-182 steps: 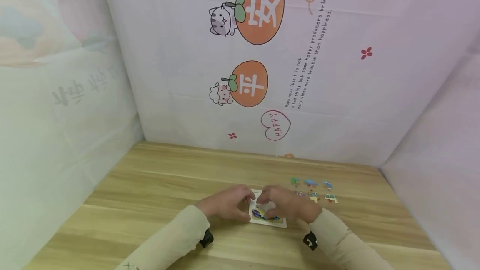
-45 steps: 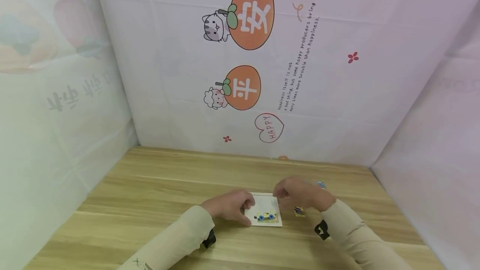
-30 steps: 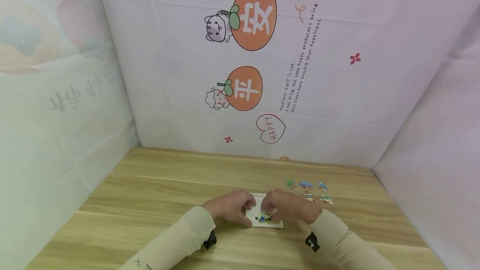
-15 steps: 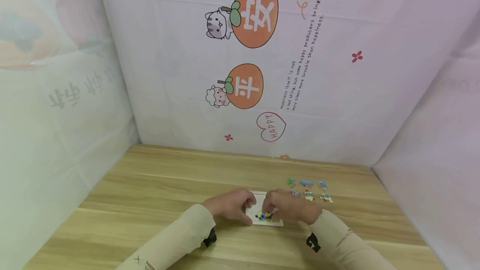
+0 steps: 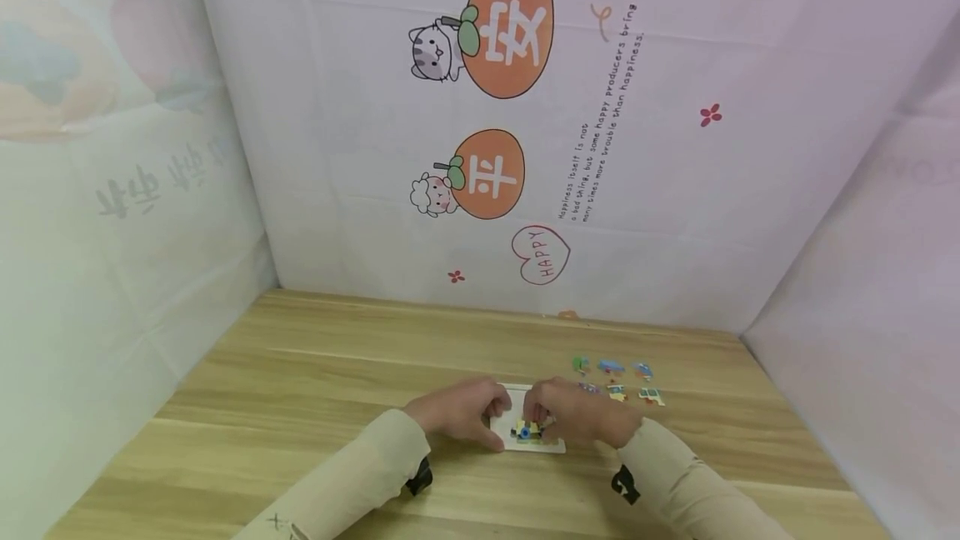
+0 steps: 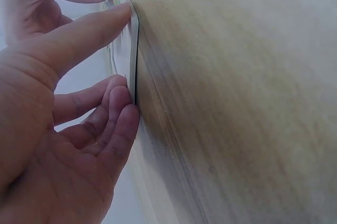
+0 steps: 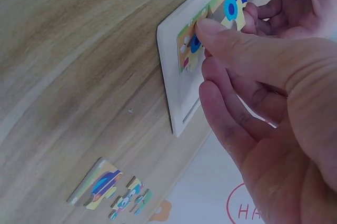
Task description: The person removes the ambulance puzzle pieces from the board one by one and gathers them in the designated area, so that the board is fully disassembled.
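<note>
A small white puzzle tray [image 5: 517, 398] lies on the wooden table between both hands. Along its lower part sit jigsaw pieces showing a yellow vehicle with blue wheels; one such piece [image 7: 231, 9] shows in the right wrist view. My left hand [image 5: 459, 413] grips the tray's left side, thumb [image 6: 113, 20] at one corner and curled fingers further up the edge. With thumb and fingers, my right hand [image 5: 581, 412] pinches a jigsaw piece [image 7: 190, 45] at the tray's lower right; the hand partly covers it. The tray's upper part shows plain white.
Several loose jigsaw pieces lie in rows right of the tray, among them a blue piece [image 5: 611, 366], a green piece [image 5: 581, 365] and a pale piece [image 5: 651, 396]. A purple-and-yellow piece [image 7: 102, 186] lies nearer the tray. White printed cloth [image 5: 360, 148] walls the table.
My right hand has moved left from beside the loose pieces onto the tray's lower right, uncovering the rows. Over the last second it stays there. My left hand keeps its place at the tray.
</note>
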The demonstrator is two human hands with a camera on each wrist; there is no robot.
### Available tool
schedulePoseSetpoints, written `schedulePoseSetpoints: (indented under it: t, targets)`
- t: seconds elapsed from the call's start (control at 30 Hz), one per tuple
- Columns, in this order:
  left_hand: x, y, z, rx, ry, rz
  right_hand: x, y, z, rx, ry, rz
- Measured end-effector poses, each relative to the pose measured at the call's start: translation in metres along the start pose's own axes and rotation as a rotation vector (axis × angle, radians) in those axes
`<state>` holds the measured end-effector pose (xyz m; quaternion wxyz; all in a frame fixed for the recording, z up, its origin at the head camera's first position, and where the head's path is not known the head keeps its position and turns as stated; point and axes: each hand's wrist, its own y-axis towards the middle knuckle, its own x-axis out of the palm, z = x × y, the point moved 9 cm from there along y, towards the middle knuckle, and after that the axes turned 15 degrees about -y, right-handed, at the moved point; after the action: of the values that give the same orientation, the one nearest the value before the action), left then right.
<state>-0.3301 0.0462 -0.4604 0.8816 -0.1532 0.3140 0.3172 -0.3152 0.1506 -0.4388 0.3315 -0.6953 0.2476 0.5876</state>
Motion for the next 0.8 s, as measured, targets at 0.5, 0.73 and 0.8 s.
schedulePoseSetpoints:
  t: [0.5,0.73,0.8]
  targets:
    - [0.0,0.0,0.001,0.003,0.002,0.001,-0.008,-0.002,0.0,-0.088,0.152,0.05]
    - [-0.001,0.0,0.002,0.0,0.018,0.008,-0.014,-0.006,0.004,-0.109,0.161,0.08]
    - [-0.001,-0.001,0.002,-0.004,0.013,0.009,-0.016,-0.008,0.006,-0.119,0.157,0.095]
